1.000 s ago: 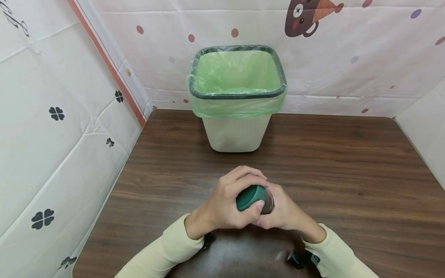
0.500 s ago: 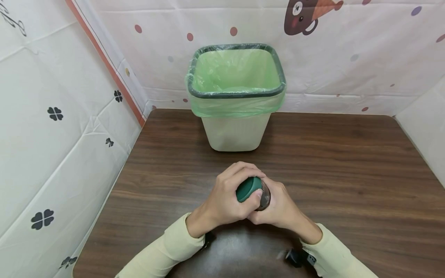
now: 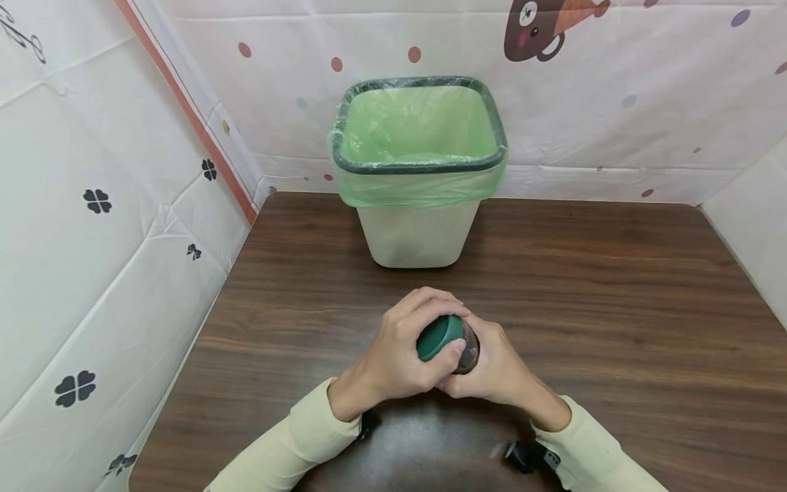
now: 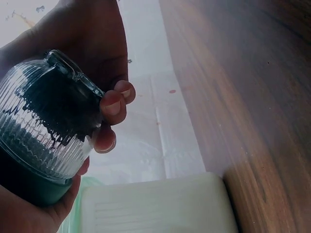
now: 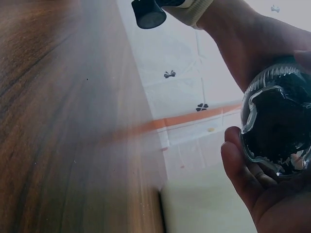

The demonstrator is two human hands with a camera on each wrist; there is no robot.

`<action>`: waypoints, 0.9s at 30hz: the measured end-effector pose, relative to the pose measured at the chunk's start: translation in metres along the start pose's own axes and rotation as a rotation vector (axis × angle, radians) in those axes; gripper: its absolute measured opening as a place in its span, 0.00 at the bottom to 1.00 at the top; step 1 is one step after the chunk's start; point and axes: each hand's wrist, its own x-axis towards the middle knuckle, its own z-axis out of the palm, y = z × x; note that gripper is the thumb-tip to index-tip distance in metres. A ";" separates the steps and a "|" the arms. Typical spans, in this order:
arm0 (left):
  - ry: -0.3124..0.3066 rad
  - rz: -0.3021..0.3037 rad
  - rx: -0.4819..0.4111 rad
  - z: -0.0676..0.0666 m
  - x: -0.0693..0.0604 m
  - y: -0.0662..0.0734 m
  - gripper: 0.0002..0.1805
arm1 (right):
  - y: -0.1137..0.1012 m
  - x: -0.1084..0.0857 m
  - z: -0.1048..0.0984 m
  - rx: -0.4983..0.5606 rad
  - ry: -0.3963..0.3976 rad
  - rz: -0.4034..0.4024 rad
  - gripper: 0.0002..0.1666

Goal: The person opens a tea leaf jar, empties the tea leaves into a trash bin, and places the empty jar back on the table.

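Between both hands, above the table, is a tilted clear ribbed jar (image 4: 53, 131) with a green lid (image 3: 439, 336) and dark contents. My left hand (image 3: 402, 352) grips the lid, its thumb along the near side and its fingers over the far side. My right hand (image 3: 498, 362) holds the jar's body from the right, its fingertips (image 4: 112, 108) curled at the base in the left wrist view. The jar's wavy-edged bottom (image 5: 274, 128) faces the camera in the right wrist view. Much of the jar is hidden by the hands in the head view.
A cream bin (image 3: 418, 236) with a dark green rim and a green plastic liner (image 3: 424, 191) stands at the back of the brown wooden table (image 3: 615, 294). Patterned white sheets (image 3: 615, 123) hang behind and at the sides. Black wrist devices (image 3: 522, 456) sit under the forearms.
Both hands and the jar have shifted slightly up and left in the head view since a second ago, and hardly moved in the last half second. The grips look the same.
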 end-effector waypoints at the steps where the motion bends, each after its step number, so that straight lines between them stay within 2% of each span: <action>1: -0.002 0.002 0.000 0.000 0.000 0.000 0.16 | 0.000 0.000 0.000 0.007 -0.002 0.001 0.36; 10: -0.061 -0.002 -0.039 -0.004 0.001 0.004 0.23 | -0.002 -0.001 -0.003 0.101 -0.043 0.004 0.34; 14: -0.105 0.023 -0.072 -0.008 0.001 0.005 0.27 | -0.003 -0.002 -0.004 0.137 -0.064 -0.002 0.33; 17: -0.141 0.057 -0.097 -0.011 0.002 0.005 0.29 | -0.003 -0.002 -0.005 0.192 -0.092 -0.023 0.32; 20: -0.168 0.104 -0.111 -0.013 0.004 0.006 0.31 | -0.003 -0.001 -0.005 0.269 -0.128 -0.078 0.29; 23: -0.182 0.163 -0.121 -0.015 0.006 0.007 0.33 | -0.004 0.002 -0.004 0.349 -0.176 -0.157 0.27; 27: -0.186 0.241 -0.122 -0.017 0.009 0.010 0.34 | -0.003 0.002 -0.003 0.459 -0.249 -0.204 0.28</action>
